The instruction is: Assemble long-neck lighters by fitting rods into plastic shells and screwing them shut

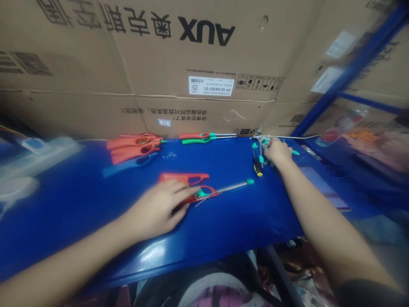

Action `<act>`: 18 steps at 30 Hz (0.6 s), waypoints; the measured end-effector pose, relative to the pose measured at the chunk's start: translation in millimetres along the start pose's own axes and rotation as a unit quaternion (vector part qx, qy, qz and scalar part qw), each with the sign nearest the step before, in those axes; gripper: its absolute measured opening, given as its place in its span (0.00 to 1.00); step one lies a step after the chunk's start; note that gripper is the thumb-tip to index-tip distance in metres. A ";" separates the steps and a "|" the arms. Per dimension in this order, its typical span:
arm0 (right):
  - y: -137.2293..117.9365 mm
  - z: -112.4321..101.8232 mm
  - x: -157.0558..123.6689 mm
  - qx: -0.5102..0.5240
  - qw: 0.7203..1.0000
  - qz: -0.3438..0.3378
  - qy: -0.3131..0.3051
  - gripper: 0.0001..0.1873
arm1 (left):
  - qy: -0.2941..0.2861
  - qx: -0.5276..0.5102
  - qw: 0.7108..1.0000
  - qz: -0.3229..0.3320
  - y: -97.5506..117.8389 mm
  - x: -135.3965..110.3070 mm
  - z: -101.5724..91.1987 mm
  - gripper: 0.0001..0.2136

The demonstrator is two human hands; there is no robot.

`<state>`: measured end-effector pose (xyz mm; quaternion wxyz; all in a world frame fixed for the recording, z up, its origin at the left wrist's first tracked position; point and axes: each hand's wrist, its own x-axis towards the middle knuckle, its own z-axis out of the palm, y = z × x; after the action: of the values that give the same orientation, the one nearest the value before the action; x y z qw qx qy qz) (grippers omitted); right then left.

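My left hand (164,207) is closed around the handle end of an open red stick lighter (214,192), with a teal trigger and a metal tube ending in a teal tip. Just behind it, near my knuckles, lies a loose red handle shell (185,176). At the back right, my right hand (277,151) reaches into a pile of small teal parts with thin wires (262,140). Its fingers are bent together, and what they pinch is hidden. Beside that hand lies a screwdriver (257,167) with a black and yellow handle.
Red handle shells (134,147) are stacked at the back left, beside a blue one (129,165). Two stick lighters (200,137), red and green, lie against the cardboard (143,64). A white power strip (44,155) is at left; a blue metal post (348,70) stands at right.
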<state>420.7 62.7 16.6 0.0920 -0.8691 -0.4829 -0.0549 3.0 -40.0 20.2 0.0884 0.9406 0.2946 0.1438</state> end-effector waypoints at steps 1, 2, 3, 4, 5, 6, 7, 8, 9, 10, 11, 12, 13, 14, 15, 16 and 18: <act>0.5 -0.1 1.1 0.003 1.000 0.008 0.000 0.21 | 0.002 -0.001 1.000 0.001 -0.1 0.1 0.0 0.20; 0.8 -0.4 1.8 0.007 1.000 0.014 0.000 0.21 | 0.004 -0.003 1.000 0.001 -0.3 0.2 0.2 0.20; 1.0 -0.8 2.0 0.012 1.000 0.017 0.000 0.20 | 0.004 -0.005 1.000 0.001 -0.6 0.5 0.4 0.20; 1.0 -1.6 1.6 0.017 1.000 0.018 0.000 0.18 | 0.004 -0.007 1.000 0.000 -0.9 0.8 0.7 0.20; 0.9 -2.7 0.7 0.024 1.000 0.017 0.002 0.16 | 0.003 -0.009 1.000 -0.001 -1.2 1.0 1.0 0.19; 0.6 -4.3 -0.7 0.033 0.999 0.014 0.007 0.14 | 0.002 -0.010 1.000 -0.003 -1.4 1.2 1.3 0.19; 0.0 -6.3 -2.7 0.044 0.999 0.007 0.014 0.13 | 0.001 -0.010 1.000 -0.004 -1.5 1.3 1.5 0.19; -1.0 -8.8 -5.0 0.058 0.998 -0.001 0.024 0.13 | 0.000 -0.010 1.000 -0.004 -1.4 1.3 1.7 0.19; -2.6 -11.4 -7.7 0.074 0.997 -0.014 0.036 0.13 | -0.002 -0.010 1.000 -0.005 -1.1 1.3 1.7 0.20; -5.1 -14.2 -10.8 0.094 0.994 -0.029 0.046 0.14 | -0.005 -0.009 1.000 -0.006 -0.7 1.3 1.7 0.20; -8.5 -16.8 -14.4 0.117 0.991 -0.047 0.054 0.15 | -0.008 -0.008 1.000 -0.008 -0.1 1.3 1.6 0.21; -13.0 -19.1 -18.7 0.142 0.986 -0.068 0.056 0.15 | -0.013 -0.007 1.000 -0.010 0.6 1.4 1.5 0.21; -18.7 -20.8 -23.9 0.169 0.980 -0.089 0.053 0.15 | -0.017 -0.006 1.000 -0.012 1.1 1.7 1.4 0.22; -25.2 -21.9 -30.1 0.197 0.973 -0.113 0.044 0.15 | -0.021 -0.006 1.000 -0.013 1.5 2.1 1.3 0.22; -32.4 -22.4 -37.7 0.224 0.964 -0.138 0.027 0.15 | -0.024 -0.005 1.000 -0.013 1.6 2.6 1.4 0.21; -40.0 -22.4 -46.5 0.249 0.955 -0.161 0.011 0.15 | -0.025 -0.004 1.000 -0.013 1.5 3.2 1.6 0.21; -54.6 -22.2 -67.4 0.290 0.934 -0.206 -0.032 0.13 | -0.027 -0.003 1.000 -0.010 0.8 4.1 2.3 0.20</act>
<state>338.6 30.3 31.7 0.3106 -0.6877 -0.6489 0.0978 7.4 -38.5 19.1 0.1004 0.9408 0.3013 0.1184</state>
